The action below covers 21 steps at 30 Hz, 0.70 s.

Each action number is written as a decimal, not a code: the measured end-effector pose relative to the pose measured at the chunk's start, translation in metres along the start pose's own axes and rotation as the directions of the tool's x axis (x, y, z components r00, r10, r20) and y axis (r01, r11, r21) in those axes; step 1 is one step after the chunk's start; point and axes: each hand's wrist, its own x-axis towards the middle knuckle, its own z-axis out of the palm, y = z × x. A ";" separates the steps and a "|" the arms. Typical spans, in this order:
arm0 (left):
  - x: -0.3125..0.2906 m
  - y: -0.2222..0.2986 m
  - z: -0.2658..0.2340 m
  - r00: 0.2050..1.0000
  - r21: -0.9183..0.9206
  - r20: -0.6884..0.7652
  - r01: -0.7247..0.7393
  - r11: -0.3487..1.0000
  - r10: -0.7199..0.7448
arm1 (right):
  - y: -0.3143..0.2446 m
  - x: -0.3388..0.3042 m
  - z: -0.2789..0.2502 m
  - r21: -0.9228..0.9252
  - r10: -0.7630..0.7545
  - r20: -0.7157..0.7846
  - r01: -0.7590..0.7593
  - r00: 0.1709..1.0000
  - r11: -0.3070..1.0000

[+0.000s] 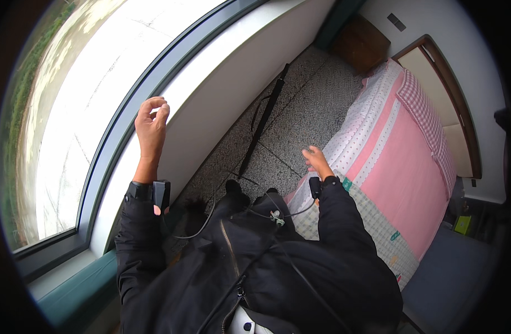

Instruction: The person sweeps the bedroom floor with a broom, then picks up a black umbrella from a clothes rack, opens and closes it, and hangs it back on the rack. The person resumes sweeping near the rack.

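Note:
My left hand [151, 127] is raised before the window, over the pale sill [184, 83]. Its fingers curl in toward the thumb, and I see nothing in them. Lower and to the right, my right hand [319, 162] hangs over the near edge of the bed [397, 145], fingers apart and holding nothing. Whether it touches the bedding I cannot tell. A black box-shaped device [161, 196] sits on my left wrist, and a similar device [315, 187] is on the right one.
On the speckled floor [291, 125], a long thin black thing with a strap [265, 119], like a closed umbrella, leans along the wall under the window. A brown wooden cabinet [360, 44] stands in the far corner. Thin cables [208, 218] hang before my body.

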 end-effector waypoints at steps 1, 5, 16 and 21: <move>0.005 -0.004 0.009 1.000 0.133 -0.013 -0.020 0.991 0.022 | 0.023 -0.004 -0.008 0.023 0.032 -0.014 -0.031 0.999 0.999; 0.026 -0.025 0.061 0.987 0.487 0.094 -0.158 0.859 0.128 | 0.091 -0.007 -0.043 0.066 0.164 -0.029 -0.161 0.986 0.985; 0.040 -0.062 0.142 0.998 0.848 0.005 0.032 0.529 -0.067 | 0.154 0.047 -0.144 0.204 0.249 0.005 -0.245 0.968 0.948; 0.080 -0.046 0.168 0.982 0.920 0.005 0.070 0.386 -0.188 | 0.163 0.079 -0.192 0.251 0.283 -0.071 -0.257 0.957 0.933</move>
